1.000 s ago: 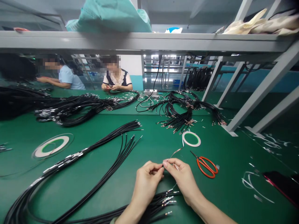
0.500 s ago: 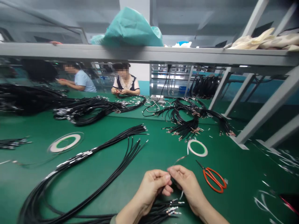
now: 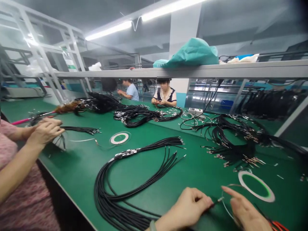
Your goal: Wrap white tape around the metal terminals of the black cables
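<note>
My left hand (image 3: 186, 209) is at the bottom edge, fingers closed in a pinch on the metal end of a thin black wire (image 3: 218, 201). My right hand (image 3: 243, 210) is just to its right, forefinger stretched toward that wire end, with a thin strip of tape curling under it. A roll of white tape (image 3: 256, 186) lies flat on the green table (image 3: 197, 166) just beyond my right hand. A long bundle of black wires (image 3: 134, 173) loops across the table left of my hands.
A co-worker's hands (image 3: 44, 130) in a pink sleeve work on wires at the left edge. A second tape roll (image 3: 119, 138) lies mid-table. Piles of black terminated wires (image 3: 231, 141) lie at right. Two people sit across. Orange scissors (image 3: 280, 225) peek in at bottom right.
The view has swung left and up, bringing in a co-worker at the left. My hands have parted slightly; the right forefinger now points out, and the scissors are almost out of frame.
</note>
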The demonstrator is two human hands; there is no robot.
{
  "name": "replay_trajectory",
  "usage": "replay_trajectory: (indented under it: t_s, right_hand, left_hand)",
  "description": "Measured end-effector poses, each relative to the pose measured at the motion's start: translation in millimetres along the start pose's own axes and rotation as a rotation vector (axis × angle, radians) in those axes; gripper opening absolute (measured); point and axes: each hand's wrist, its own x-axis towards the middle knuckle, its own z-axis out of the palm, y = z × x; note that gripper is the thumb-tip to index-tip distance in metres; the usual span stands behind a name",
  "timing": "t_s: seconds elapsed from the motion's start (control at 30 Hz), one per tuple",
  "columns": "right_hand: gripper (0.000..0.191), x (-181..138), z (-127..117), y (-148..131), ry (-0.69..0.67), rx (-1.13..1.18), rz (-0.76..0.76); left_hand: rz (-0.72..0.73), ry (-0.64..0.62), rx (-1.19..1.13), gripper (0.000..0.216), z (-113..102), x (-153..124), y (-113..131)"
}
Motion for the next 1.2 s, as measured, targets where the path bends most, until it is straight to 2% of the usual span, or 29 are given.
replay_trajectory:
  t_s: [0.07,0.1,0.23,0.3,0.37,0.43,0.5,0.57,0.7,0.77,0.93,1.07,1.2]
  right_hand:
    - [0.043,2.5,-2.2,-6.7,0.012,0.130,0.002]
    - [0.040,3.0,-3.0,-10.3,0.025,0.172,-0.022]
    - [0.027,-0.2,0.1,-22.9,0.078,0.060,-0.162]
    - [0.028,-2.2,5.4,-26.8,0.036,0.026,-0.226]
    - [0.030,-4.2,10.7,-28.8,-0.003,0.026,-0.251]
    - [0.030,-7.3,14.7,-29.8,-0.043,0.033,-0.241]
    - [0.029,-11.9,17.2,-30.7,-0.083,0.028,-0.212]
    - [0.026,-17.3,18.6,-32.1,-0.126,0.016,-0.174]
    - [0.026,-24.1,21.4,-34.7,-0.193,0.037,-0.105]
    - [0.027,-24.2,23.0,-34.3,-0.192,0.066,-0.084]
    - [0.030,-21.8,25.4,-29.9,-0.223,0.142,-0.006]
    - [0.033,-21.3,25.6,-27.7,-0.278,0.198,0.040]
    - [0.033,-23.5,26.4,-32.9,-0.314,0.207,0.015]
  left_hand:
    - [0.097,0.048,0.197,0.031,-3.2,-1.0,-0.3]
    - [0.096,0.029,0.240,0.030,-3.8,-1.2,-0.6]
    - [-0.041,-0.283,0.199,0.025,-1.8,-2.9,-5.8]
    - [-0.140,-0.548,0.155,0.024,-0.4,-7.1,-10.2]
    - [-0.176,-0.740,0.150,0.023,0.0,-13.3,-13.9]
    - [-0.185,-0.789,0.155,0.023,-0.3,-18.8,-14.3]
    - [-0.208,-0.754,0.120,0.022,-0.7,-19.8,-9.9]
    - [-0.173,-0.637,0.089,0.017,-1.4,-15.1,-1.4]
    - [0.070,-0.076,0.063,0.021,-3.0,2.2,13.8]
    - [0.131,0.063,-0.018,0.022,-2.8,7.4,16.2]
    - [0.182,-0.023,-0.094,0.026,-0.3,7.1,14.6]
    - [0.068,-0.002,-0.157,0.030,1.0,8.5,12.3]
    - [-0.036,-0.008,-0.302,0.031,1.8,11.6,10.2]
